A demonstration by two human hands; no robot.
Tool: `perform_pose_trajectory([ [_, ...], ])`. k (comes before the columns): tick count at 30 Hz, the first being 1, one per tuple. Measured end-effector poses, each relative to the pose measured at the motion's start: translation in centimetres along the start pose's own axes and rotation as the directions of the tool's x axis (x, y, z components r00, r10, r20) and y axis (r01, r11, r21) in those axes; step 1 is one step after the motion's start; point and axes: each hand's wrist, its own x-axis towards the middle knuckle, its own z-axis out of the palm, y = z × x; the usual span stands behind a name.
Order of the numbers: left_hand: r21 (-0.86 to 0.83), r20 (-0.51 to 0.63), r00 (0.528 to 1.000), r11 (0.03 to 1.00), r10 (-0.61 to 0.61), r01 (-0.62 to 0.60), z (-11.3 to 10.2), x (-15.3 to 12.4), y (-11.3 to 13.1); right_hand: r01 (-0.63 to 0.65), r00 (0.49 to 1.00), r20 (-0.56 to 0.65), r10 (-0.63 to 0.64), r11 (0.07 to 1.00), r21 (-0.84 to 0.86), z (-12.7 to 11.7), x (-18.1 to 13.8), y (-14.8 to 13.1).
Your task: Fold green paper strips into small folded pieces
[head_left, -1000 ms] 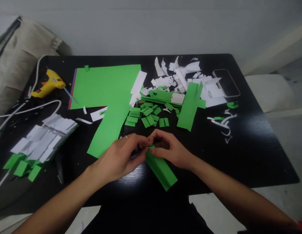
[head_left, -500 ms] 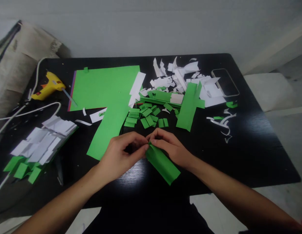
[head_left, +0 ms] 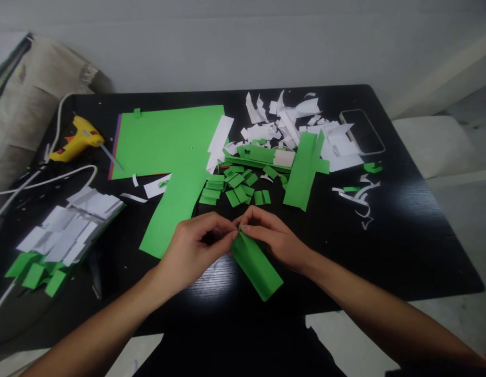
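Strip (head_left: 257, 268) of green paper over the near part of the table (head_left: 364, 272), upper end pinched by left hand (head_left: 190, 248) and right hand (head_left: 281, 239), both closed narrow, lower end slanting toward the near edge. Just beyond the hands, green squares (head_left: 236, 181) in a loose heap, white scraps (head_left: 307, 108) behind; glue gun (head_left: 78, 140) at left, phone (head_left: 366, 133) at far right.

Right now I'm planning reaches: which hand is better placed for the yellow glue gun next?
Left hand, likely: nearer the glue gun; right hand sits farther across. Both pinch the green strip.
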Motion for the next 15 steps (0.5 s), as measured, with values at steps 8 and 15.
perform_pose_trajectory([
  [8,-0.006,-0.009,0.999,1.000,-0.031,0.031,0.13,-0.13,-0.13,-0.016,1.000,0.000,0.016,1.000,0.006,0.05,-0.02,0.03],
  [15,0.077,0.058,0.998,0.997,-0.025,0.020,-0.21,0.26,0.09,-0.002,0.999,0.047,0.009,0.989,-0.146,0.03,-0.36,-0.44],
])
